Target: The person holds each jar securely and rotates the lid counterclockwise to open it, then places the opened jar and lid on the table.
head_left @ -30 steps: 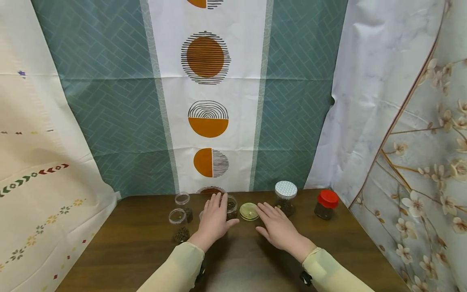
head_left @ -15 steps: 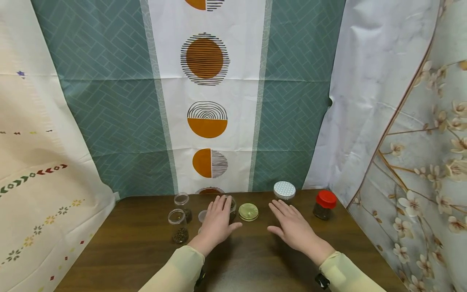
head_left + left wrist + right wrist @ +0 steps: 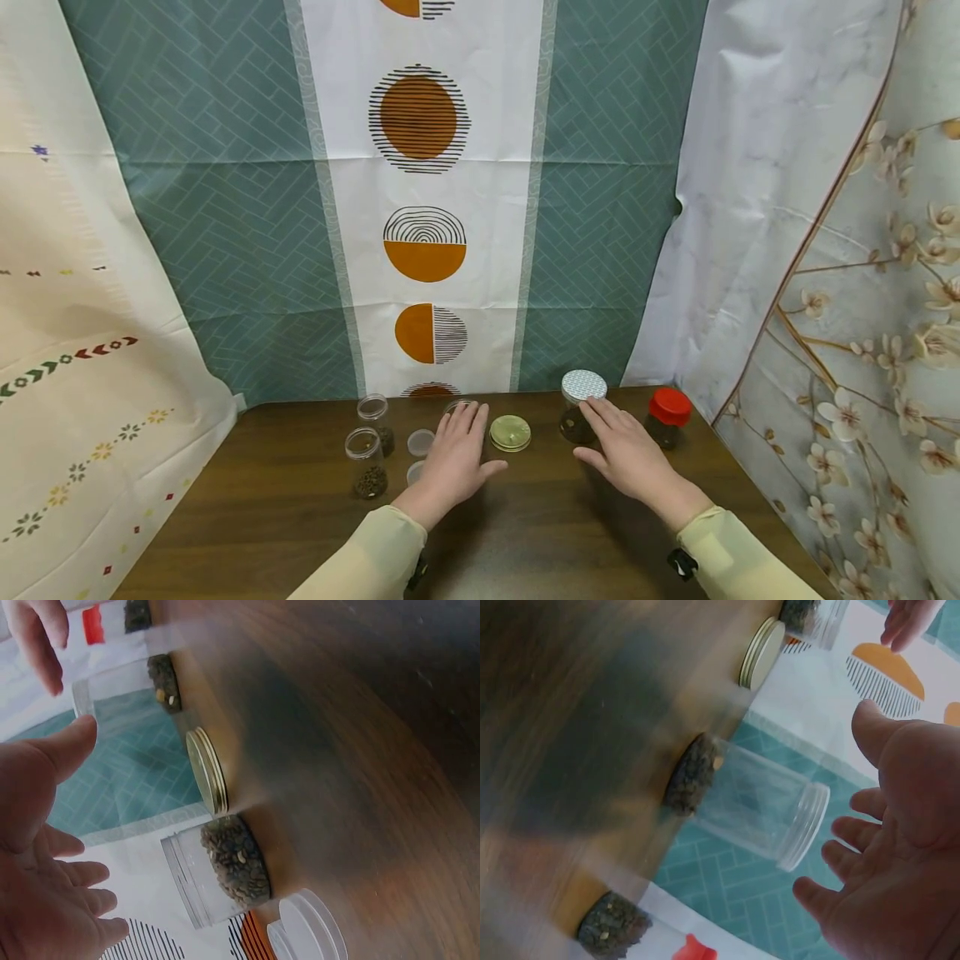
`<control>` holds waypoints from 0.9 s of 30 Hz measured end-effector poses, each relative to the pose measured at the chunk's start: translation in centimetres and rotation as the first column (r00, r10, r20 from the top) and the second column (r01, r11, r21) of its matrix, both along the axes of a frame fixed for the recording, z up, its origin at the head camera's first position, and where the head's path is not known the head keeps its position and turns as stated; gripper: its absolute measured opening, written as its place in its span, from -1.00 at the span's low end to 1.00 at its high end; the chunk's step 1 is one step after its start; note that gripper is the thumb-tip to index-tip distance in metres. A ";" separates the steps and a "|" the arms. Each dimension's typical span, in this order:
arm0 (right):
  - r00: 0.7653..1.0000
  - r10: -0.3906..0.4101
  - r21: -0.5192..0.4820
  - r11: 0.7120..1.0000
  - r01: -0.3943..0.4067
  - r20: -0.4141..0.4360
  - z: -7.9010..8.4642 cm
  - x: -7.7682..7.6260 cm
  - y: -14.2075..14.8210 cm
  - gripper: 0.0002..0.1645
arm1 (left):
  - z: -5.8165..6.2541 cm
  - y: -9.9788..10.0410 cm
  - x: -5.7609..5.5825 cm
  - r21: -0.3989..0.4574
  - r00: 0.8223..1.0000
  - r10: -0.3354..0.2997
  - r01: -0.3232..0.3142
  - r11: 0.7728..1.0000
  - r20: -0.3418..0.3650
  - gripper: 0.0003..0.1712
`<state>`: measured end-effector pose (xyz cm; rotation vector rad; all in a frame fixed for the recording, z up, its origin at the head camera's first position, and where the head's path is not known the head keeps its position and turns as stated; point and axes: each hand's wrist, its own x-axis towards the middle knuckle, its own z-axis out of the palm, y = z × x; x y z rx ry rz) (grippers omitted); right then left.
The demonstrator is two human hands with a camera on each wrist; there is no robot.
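Observation:
In the head view my left hand [image 3: 453, 467], fingers extended, is held over a wide clear jar [image 3: 217, 870] and hides most of it. The left wrist view shows that jar open-topped with dark pellet-like bits inside, apart from the fingers. Beside it lies a stack of gold lids [image 3: 511, 432]. My right hand [image 3: 637, 457] holds nothing; its fingertips reach toward a tall clear jar [image 3: 750, 799] with a white patterned lid [image 3: 584, 385]. A small gap separates fingers and lid in the right wrist view. Dark bits cover that jar's bottom.
Two slim open jars [image 3: 366, 462] with dark bits stand on the left. Translucent lids [image 3: 421, 442] lie left of my left hand. A red-lidded jar [image 3: 667, 417] stands at the right rear. Patterned cloths [image 3: 615, 250] hang behind the brown table [image 3: 247, 500].
My right hand has moved right, away from the gold lids to the front of the white-lidded jar. The left hand has shifted slightly right, uncovering the translucent lids.

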<state>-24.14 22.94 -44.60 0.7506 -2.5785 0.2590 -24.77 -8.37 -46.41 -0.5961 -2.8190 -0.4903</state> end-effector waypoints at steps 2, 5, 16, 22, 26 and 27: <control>1.000 -0.009 0.002 1.000 0.009 0.000 0.0 -0.3 0.2 -0.11 | 0.0 0.2 0.0 0.001 1.000 -0.005 0.005 1.000 0.001 0.15; 1.000 -0.020 0.001 1.000 0.020 0.009 0.0 -0.8 0.5 -0.12 | -0.1 0.6 0.1 -0.003 1.000 -0.014 0.014 1.000 0.001 0.15; 0.997 -0.068 0.023 0.998 0.066 0.048 0.0 -2.1 1.1 -0.11 | -0.1 1.6 -0.1 -0.014 0.999 -0.041 0.041 0.999 0.002 0.13; 0.995 -0.081 0.031 0.996 0.079 0.064 -0.1 -2.6 1.0 -0.10 | -0.1 2.2 0.1 -0.034 0.999 -0.045 0.046 0.998 0.016 0.14; 0.996 -0.079 0.038 0.996 0.077 0.051 -0.2 -3.0 1.0 -0.10 | -0.1 2.5 0.2 -0.026 0.998 -0.059 0.060 0.998 0.017 0.14; 0.996 -0.078 0.040 0.996 0.076 0.047 -0.2 -3.1 0.9 -0.11 | -0.1 2.5 0.3 -0.025 0.998 -0.062 0.063 0.998 0.014 0.14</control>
